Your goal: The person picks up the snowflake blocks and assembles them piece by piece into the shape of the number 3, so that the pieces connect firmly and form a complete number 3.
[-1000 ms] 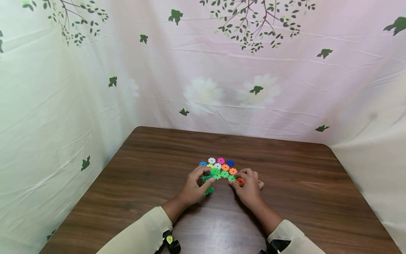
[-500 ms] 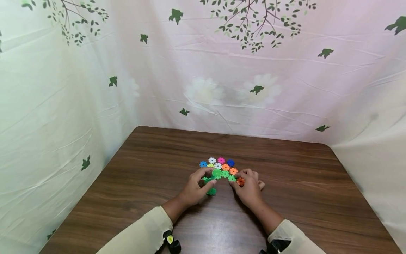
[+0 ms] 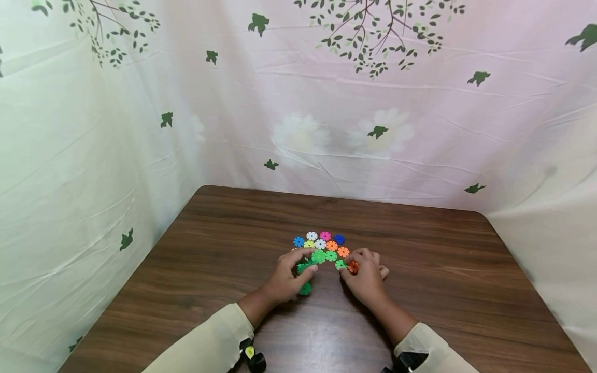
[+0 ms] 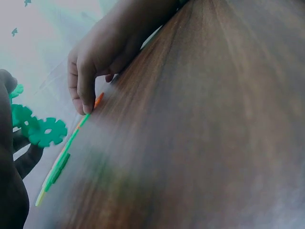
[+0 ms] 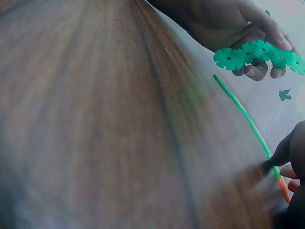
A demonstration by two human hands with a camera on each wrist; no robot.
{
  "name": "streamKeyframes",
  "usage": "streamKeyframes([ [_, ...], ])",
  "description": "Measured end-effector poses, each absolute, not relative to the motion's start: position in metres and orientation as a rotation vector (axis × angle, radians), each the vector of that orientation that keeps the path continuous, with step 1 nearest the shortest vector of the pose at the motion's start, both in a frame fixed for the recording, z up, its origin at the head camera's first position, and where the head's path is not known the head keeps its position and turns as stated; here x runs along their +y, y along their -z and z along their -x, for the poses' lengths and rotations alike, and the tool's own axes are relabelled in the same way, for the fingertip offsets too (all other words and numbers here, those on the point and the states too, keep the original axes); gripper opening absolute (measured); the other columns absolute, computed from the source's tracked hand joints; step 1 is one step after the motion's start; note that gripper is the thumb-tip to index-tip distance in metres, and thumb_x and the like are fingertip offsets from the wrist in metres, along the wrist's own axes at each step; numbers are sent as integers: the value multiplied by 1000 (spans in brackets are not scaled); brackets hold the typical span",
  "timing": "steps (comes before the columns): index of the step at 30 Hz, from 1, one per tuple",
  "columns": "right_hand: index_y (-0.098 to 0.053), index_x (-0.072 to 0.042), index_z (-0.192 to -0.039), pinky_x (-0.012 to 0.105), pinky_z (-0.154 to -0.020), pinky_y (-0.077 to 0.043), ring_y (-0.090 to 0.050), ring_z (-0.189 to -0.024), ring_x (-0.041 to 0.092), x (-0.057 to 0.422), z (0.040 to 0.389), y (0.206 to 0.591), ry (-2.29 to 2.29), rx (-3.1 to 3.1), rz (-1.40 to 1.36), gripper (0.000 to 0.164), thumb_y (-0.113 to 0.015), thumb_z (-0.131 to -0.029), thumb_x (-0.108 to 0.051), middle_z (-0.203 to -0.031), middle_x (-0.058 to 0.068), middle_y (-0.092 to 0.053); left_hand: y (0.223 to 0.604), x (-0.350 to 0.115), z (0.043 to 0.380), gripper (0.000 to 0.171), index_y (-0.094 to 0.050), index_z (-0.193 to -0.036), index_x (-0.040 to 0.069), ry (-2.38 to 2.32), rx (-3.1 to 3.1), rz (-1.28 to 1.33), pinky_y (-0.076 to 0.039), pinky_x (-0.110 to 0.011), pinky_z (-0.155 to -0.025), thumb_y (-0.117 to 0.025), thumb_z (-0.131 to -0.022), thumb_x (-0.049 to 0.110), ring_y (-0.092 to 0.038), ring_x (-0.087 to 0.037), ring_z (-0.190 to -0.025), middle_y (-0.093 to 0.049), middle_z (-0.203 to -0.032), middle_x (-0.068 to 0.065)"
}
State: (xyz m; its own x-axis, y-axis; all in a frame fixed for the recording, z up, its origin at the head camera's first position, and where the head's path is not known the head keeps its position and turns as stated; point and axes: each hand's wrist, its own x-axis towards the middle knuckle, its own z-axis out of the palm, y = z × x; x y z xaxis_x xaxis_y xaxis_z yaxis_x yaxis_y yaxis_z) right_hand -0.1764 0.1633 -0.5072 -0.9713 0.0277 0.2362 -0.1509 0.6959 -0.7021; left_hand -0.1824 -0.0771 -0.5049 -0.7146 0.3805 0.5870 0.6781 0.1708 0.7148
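Note:
My left hand [image 3: 291, 272] holds a short chain of green interlocking discs [image 5: 262, 52], notched like snowflakes, up off the table. Its fingers and thumb grip the chain's middle, seen best in the right wrist view. Flat on the wood lies a group of similar discs in several colours, among them white [image 3: 311, 235], pink [image 3: 325, 235], dark blue [image 3: 339, 239] and orange [image 3: 331, 245]. At the group's near right end, my right hand [image 3: 366, 277] pinches a green disc [image 3: 341, 264] beside a red-orange disc [image 3: 353, 267]. The left fingers hide part of the group's left side.
The brown wooden table [image 3: 196, 290] reaches back to a pale curtain [image 3: 298, 103] printed with leaves and flowers. Curtain also hangs along both sides. Each wrist wears a dark strap at the sleeve, the left one [image 3: 252, 355] with a yellow mark.
The green chain in the left hand has tilted, its near end swinging toward me. The green disc under the right fingers has shifted slightly toward me. Both hands stay nearly in place.

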Motion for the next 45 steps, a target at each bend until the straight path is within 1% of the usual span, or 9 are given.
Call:
streamKeyframes([
  [6, -78, -3, -104, 65, -99, -20, -46, -125, 41, 163, 176, 508, -1138, -2669, -105, 20, -89, -88, -10, -123, 15, -65, 505, -82, 185, 35, -69, -138, 2, 1447, -2121, 1052, -63, -42, -98, -66, -104, 0, -74, -29, -116, -76, -130, -17],
  [13, -77, -4, -104, 66, -102, -17, -44, -128, 41, 164, 177, 509, -1157, -2703, -94, 21, -89, -91, -15, -125, 15, -63, 500, -91, 192, 34, -70, -137, 0, 1260, -2088, 1032, -64, -42, -92, -66, -102, -2, -73, -22, -105, -76, -120, -14],
  [20, -74, -6, -105, 64, -102, -17, -44, -127, 39, 164, 179, 508, -1161, -2706, -89, 21, -88, -90, -12, -127, 15, -66, 499, -93, 194, 35, -69, -138, 0, 1263, -2135, 1024, -64, -45, -98, -65, -104, -1, -74, -27, -114, -76, -126, -16],
  [25, -75, -9, -106, 63, -104, -19, -52, -121, 34, 163, 177, 508, -1148, -2678, -107, 24, -91, -89, -12, -111, 13, -74, 502, -94, 195, 36, -69, -139, 0, 1243, -2141, 1029, -63, -48, -102, -65, -103, -2, -75, -32, -121, -76, -130, -20],
  [28, -74, -10, -103, 61, -104, -20, -58, -112, 30, 162, 177, 509, -1141, -2657, -132, 24, -92, -88, -11, -99, 9, -74, 503, -94, 195, 37, -68, -140, 2, 1235, -2161, 1017, -62, -46, -104, -66, -103, -1, -74, -30, -122, -77, -130, -17],
  [33, -75, -9, -105, 56, -100, -23, -63, -100, 27, 161, 176, 510, -1142, -2598, -203, 24, -91, -87, -7, -93, 7, -74, 505, -94, 194, 38, -67, -142, 5, 1249, -2199, 1000, -61, -46, -105, -65, -104, 2, -73, -27, -122, -75, -130, -16],
  [39, -78, -6, -127, 47, -94, -26, -63, -91, 25, 159, 176, 511, -1171, -2477, -295, 39, -88, -89, -3, -94, 7, -75, 504, -93, 193, 39, -65, -144, 0, 1297, -2236, 1005, -59, -53, -108, -63, -105, 2, -70, -33, -128, -72, -135, -22],
  [42, -79, -4, -127, 42, -92, -34, -63, -90, 26, 158, 176, 510, -1174, -2404, -382, 38, -87, -90, 0, -97, 8, -78, 504, -93, 193, 39, -64, -145, 1, 1309, -2252, 996, -58, -54, -108, -62, -106, 2, -69, -31, -129, -72, -136, -19],
  [45, -80, -1, -125, 36, -83, -44, -64, -89, 26, 156, 177, 509, -1161, -2366, -453, 38, -88, -88, 0, -100, 9, -79, 503, -93, 193, 41, -63, -147, 5, 1327, -2271, 990, -58, -55, -107, -61, -106, 2, -69, -29, -128, -71, -136, -16],
])
